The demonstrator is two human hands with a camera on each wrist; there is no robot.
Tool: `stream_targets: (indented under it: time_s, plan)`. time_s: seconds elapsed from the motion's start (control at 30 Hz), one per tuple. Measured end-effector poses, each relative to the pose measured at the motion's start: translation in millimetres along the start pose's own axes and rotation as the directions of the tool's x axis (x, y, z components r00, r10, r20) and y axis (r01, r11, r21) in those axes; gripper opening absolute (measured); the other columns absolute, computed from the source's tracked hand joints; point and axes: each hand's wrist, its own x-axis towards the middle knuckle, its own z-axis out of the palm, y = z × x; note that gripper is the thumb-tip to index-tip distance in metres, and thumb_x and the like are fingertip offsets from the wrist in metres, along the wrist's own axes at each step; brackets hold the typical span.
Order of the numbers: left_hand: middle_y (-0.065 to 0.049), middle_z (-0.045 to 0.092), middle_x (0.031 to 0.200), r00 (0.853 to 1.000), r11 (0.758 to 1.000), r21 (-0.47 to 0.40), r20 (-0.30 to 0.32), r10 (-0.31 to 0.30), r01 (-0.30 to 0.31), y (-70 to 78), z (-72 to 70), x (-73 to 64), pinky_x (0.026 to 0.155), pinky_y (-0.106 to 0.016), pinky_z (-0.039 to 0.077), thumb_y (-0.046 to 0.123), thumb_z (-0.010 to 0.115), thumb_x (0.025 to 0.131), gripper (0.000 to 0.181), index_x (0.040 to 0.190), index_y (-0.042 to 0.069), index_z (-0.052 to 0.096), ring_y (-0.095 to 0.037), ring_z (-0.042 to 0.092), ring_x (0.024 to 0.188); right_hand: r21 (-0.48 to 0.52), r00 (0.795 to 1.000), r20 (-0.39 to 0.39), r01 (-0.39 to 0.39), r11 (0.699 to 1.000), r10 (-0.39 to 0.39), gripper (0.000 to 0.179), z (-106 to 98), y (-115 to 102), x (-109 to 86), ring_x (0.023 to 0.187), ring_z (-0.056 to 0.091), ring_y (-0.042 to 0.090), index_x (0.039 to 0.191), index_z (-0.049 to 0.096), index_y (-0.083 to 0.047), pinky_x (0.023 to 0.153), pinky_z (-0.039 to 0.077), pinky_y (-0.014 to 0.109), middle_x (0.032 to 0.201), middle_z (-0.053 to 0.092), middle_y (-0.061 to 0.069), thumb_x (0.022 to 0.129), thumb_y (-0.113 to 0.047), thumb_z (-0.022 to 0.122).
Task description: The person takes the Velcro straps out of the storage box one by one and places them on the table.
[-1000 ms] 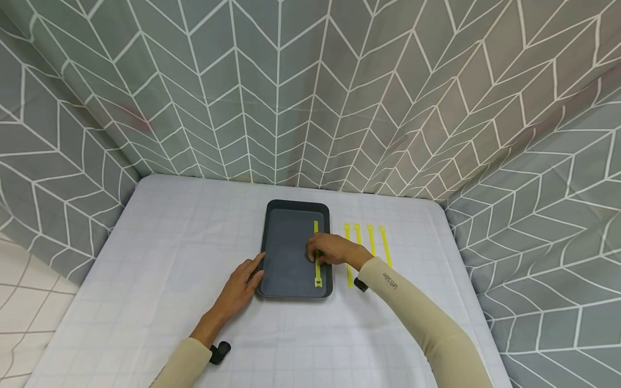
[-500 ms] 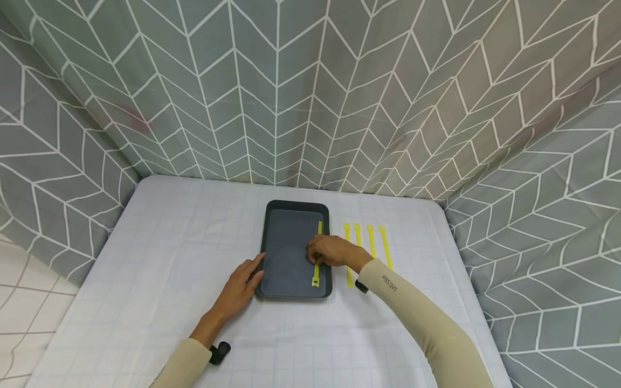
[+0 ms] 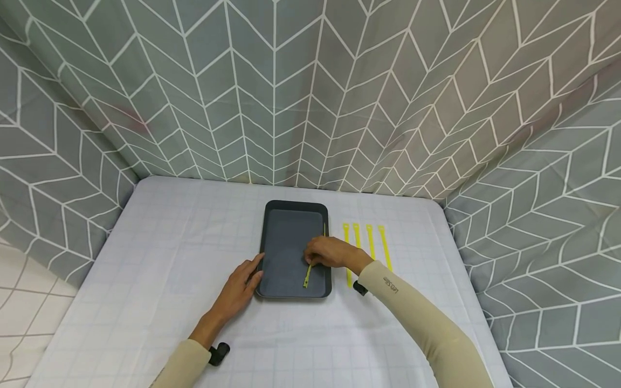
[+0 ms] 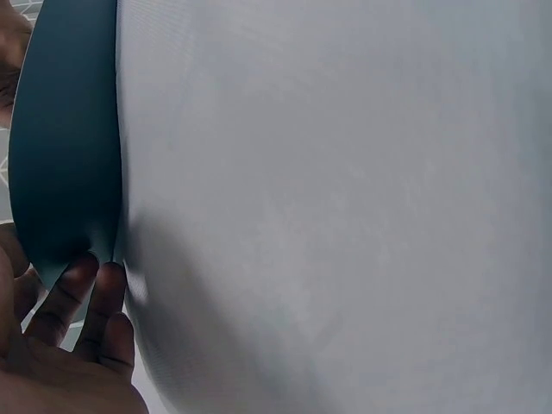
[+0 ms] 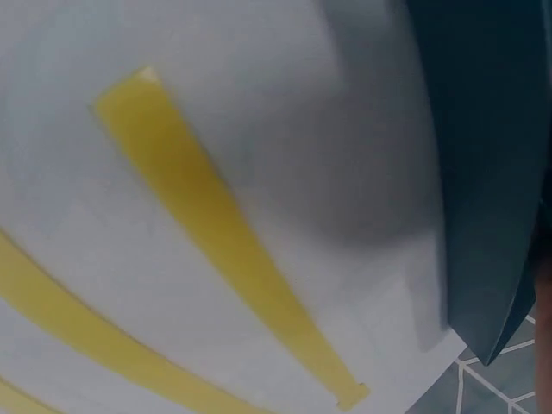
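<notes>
My right hand [image 3: 332,252] pinches a yellow hook-and-loop cable tie [image 3: 307,279] over the right half of a dark grey rectangular tray [image 3: 286,242]. The tie stands edge-on and slanted: its slotted end points toward me, its far end shows by the tray's right wall, and the fingers hide its middle. My left hand [image 3: 241,285] rests at the tray's left side. In the left wrist view, fingertips [image 4: 79,269] of that hand touch the lower part of the tray's outer wall [image 4: 65,129].
Several more yellow cable ties [image 3: 371,240] lie side by side on the white cloth right of the tray, partly behind the right forearm. One tie [image 5: 207,198] lies beside the tray in the right wrist view. A patterned grey curtain [image 3: 301,97] surrounds the table [image 3: 194,237].
The cable tie has turned in the right hand's fingers: its slotted end swung left, its far end right, and it went from flat to edge-on. The left hand stays at the tray.
</notes>
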Motion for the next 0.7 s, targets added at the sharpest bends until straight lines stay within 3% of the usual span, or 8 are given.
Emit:
stream_targets:
  time_s: [0.2,0.43,0.7]
  plan:
    - [-0.004,0.063,0.111,1.0,1.0,-0.007,0.003,-0.006,0.007,0.4,0.4,0.1,0.083,-0.038,0.043,0.016,0.057,0.103,0.051,0.152,0.008,0.043,-0.013,0.05,0.09,0.104,0.995,-0.081,0.068,0.992,-0.06,0.01,-5.6,-2.2,2.6,0.087,0.063,0.01,0.102,0.075,-0.01,0.081,0.052,0.024,0.098,0.071,-0.001,0.093,-0.009,0.071]
    - [-0.003,0.062,0.109,1.0,1.0,-0.008,0.004,-0.018,0.018,1.9,0.1,-0.1,0.082,-0.036,0.043,0.015,0.057,0.103,0.051,0.152,0.008,0.043,-0.013,0.05,0.088,0.119,0.982,-0.178,0.08,0.99,-0.058,0.005,-16.5,-8.5,5.2,0.085,0.062,0.008,0.096,0.076,-0.012,0.077,0.051,0.021,0.095,0.07,-0.001,0.094,-0.013,0.071]
    - [-0.004,0.063,0.11,0.999,1.0,0.001,0.012,-0.029,0.029,2.2,0.8,0.7,0.083,-0.038,0.043,0.016,0.057,0.103,0.052,0.153,0.009,0.043,-0.013,0.05,0.09,0.184,0.952,-0.304,0.085,0.979,-0.025,0.005,-24.0,-12.6,5.3,0.084,0.062,0.007,0.096,0.075,-0.012,0.075,0.05,0.021,0.095,0.071,-0.001,0.093,-0.014,0.071]
